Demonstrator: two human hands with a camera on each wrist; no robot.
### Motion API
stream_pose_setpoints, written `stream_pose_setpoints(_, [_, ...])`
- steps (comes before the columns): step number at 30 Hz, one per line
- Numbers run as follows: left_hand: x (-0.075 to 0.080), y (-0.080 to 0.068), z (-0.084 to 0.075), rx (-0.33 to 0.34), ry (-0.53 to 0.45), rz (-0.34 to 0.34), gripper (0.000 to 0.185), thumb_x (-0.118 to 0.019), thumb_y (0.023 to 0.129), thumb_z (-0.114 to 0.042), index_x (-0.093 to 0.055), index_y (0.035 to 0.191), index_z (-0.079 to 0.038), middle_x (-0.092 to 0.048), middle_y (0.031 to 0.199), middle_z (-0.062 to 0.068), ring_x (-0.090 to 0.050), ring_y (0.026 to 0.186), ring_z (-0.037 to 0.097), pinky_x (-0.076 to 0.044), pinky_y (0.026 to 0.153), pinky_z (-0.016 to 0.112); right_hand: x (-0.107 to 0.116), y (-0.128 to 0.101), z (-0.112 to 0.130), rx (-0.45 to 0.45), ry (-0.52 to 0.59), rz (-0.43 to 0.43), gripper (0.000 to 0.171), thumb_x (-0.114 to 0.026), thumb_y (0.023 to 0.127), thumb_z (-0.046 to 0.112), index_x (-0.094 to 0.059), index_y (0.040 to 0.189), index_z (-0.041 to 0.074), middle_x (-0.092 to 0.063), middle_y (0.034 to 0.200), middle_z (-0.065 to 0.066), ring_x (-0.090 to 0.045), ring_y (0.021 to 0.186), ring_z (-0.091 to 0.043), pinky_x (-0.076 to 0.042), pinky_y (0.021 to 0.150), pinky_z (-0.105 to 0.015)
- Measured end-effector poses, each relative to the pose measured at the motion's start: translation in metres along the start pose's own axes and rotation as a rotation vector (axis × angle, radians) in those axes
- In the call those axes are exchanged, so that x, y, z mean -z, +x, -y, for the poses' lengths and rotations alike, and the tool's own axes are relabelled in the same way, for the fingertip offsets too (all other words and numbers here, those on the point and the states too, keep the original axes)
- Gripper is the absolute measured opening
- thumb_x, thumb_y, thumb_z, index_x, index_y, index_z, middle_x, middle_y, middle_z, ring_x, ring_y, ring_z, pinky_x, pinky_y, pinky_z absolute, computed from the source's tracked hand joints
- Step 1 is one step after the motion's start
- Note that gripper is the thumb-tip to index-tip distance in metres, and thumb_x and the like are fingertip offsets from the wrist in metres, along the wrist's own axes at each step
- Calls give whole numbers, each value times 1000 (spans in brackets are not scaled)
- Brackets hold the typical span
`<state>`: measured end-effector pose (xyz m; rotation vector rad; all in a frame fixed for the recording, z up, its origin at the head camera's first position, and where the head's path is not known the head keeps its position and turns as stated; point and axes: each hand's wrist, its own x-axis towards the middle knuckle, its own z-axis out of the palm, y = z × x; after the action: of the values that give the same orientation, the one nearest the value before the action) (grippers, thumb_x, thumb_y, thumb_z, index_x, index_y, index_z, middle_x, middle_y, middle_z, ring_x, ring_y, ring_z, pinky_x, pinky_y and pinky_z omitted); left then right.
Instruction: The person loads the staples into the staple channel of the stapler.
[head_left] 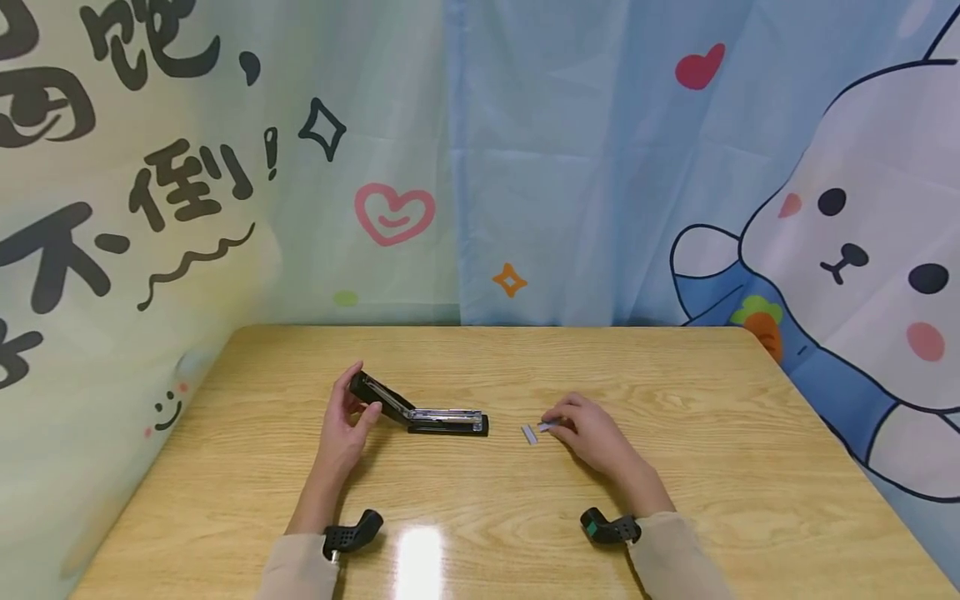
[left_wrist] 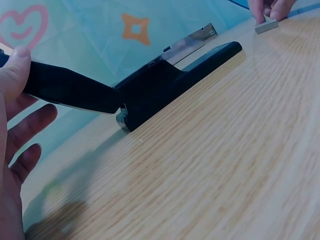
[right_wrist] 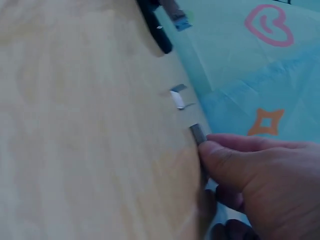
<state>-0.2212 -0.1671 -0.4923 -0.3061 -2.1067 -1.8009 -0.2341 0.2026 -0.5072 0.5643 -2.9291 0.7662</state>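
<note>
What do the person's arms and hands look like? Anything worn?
Left hand and right hand: ungloved. Beige sleeves on both forearms. Each wrist wears a bent black camera unit; the right one has a green patch.

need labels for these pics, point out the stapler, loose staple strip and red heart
Stapler [head_left: 410, 417], head view, at its hinge
Loose staple strip [head_left: 529, 434], head view, its middle
Red heart [head_left: 699, 68], head view, its middle

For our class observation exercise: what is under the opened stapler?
Under the stapler is the wooden table. It shows beneath the raised part; whatever the base covers cannot be seen.
</note>
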Motion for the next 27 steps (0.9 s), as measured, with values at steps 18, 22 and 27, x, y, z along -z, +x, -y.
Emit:
stream_pose_setpoints(18, [8,6,31,-54,-83,28,48,-57,90,4,-39,135,3,-60,103,-6,-60,92,3,-49,73,16,-22,4,-4,-50,36,-179,17,-58,95,27,-71,105,20,-65,96,4,-63,92,-16,-49,84,-40])
stream_pose_setpoints(22, [8,6,33,-66,-100,22,48,-59,90,0,-40,134,3,-60,101,-6,-60,90,7,-49,71,17,-23,4,-4,-62,46,-177,20,-59,94,26,-68,111,19,-64,93,2,-59,82,-15,-48,77,-38])
stream_pose_setpoints(27, [6,5,35,-77,-131,18,49,-60,90,0,-39,134,7,-60,101,-6,-60,90,6,-48,73,16,-20,3,-3,-37,31,-186,17,-60,94,21,-69,109,21,-66,97,2,-62,88,-16,-49,80,-40])
